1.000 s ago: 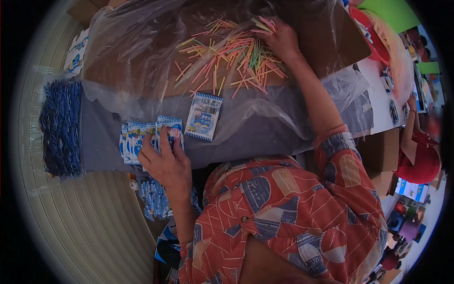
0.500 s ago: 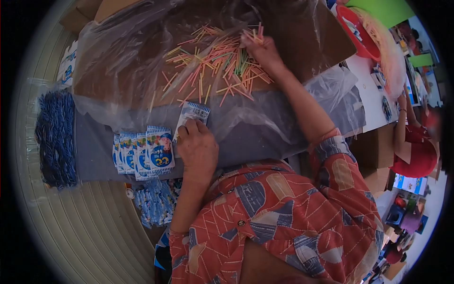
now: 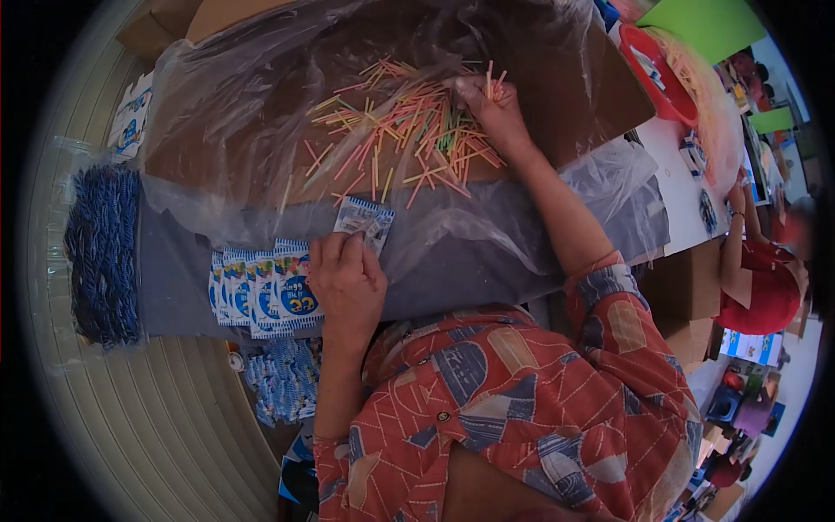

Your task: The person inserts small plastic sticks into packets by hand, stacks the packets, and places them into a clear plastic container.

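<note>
My right hand (image 3: 497, 117) is closed above the right side of a loose pile of thin coloured sticks (image 3: 409, 122), pink, yellow and green. A few sticks (image 3: 493, 80) poke up out of its fingers. My left hand (image 3: 348, 283) has its fingers curled at the lower edge of a small silvery packet (image 3: 367, 222), whose upper part shows beyond the fingertips. Left of that hand, several white and blue printed packets (image 3: 265, 287) overlap in a row, and the hand covers the right end of the row.
Clear plastic film (image 3: 235, 113) lines the cardboard box (image 3: 600, 96) around the sticks. A dense stack of blue packets (image 3: 103, 252) lies at the left. More packets (image 3: 283, 378) sit below the table edge. On the right are a red basin (image 3: 661, 78) and a person in red (image 3: 761, 287).
My right hand has moved slightly right and down, and sticks now stand up more clearly from its fingers. My left hand has slid lower left on the packet, nearer the row.
</note>
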`<state>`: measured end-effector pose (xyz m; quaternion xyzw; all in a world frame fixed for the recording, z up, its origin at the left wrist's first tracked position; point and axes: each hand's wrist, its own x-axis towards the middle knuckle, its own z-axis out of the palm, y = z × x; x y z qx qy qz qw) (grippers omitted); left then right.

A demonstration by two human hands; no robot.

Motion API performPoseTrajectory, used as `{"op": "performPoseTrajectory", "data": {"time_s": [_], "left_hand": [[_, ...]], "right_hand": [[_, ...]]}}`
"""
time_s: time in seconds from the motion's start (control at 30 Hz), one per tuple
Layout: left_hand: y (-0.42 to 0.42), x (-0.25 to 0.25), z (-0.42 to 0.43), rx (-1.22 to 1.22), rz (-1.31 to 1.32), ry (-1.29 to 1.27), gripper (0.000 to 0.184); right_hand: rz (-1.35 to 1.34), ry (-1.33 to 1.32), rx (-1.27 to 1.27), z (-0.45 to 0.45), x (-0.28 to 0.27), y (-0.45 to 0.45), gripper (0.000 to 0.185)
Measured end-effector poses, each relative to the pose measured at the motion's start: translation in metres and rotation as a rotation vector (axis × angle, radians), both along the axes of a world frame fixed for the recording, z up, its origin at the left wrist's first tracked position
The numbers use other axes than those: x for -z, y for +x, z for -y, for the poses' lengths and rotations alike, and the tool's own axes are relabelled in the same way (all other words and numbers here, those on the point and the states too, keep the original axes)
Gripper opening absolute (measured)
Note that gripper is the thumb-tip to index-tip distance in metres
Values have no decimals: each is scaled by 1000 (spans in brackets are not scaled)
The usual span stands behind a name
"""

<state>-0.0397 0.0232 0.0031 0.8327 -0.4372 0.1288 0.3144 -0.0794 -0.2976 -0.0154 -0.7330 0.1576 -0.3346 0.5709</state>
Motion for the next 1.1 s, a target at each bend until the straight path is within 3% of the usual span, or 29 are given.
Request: {"op": "performPoseTrajectory", "data": {"time_s": [0.07,0.1,0.17,0.3,0.37,0.4,0.5,0.57,0.6,0.63,0.7,0.8,0.93,1.0,1.1], "left_hand": [[3,2,-3,4,70,24,20],[2,4,-5,-4,139,51,21],[-2,10,-9,2,80,62,21],[-4,-4,-15,21,-19,61,21],[2,-4,-18,27,-96,65,20],[6,-4,-20,35,-169,69,18],[17,-2,-20,29,-263,-99,16],[23,-10,-9,53,-358,-226,14],[26,-14,-1,85,-450,-355,14],[29,-16,10,74,-443,-354,14],[32,-21,34,161,-544,-431,15],[28,-26,61,254,-641,-512,14],[26,-28,78,313,-698,-550,14],[29,-19,85,364,-670,-654,14],[29,-11,91,377,-774,-598,14]], "right_hand": [[33,273,-150,8,-2,-4,21],[28,273,-150,7,-8,-7,21],[-116,146,-166,-1,-19,-12,29],[-60,82,-148,-10,6,-2,42],[-294,-284,-212,1,8,-1,53],[-292,-282,-218,-2,4,-4,53],[-237,-128,-141,-13,-29,-10,61],[23,140,-186,-24,-48,-13,65],[122,100,-240,-30,-59,-12,71],[127,105,-251,-35,-66,-10,71],[304,14,-528,-45,-79,-5,74],[226,109,-667,-74,-95,-2,74],[-16,-150,-633,-73,-85,1,63],[-38,-124,-678,-70,-74,6,59],[-32,-1,-708,-70,-64,8,52]]}}
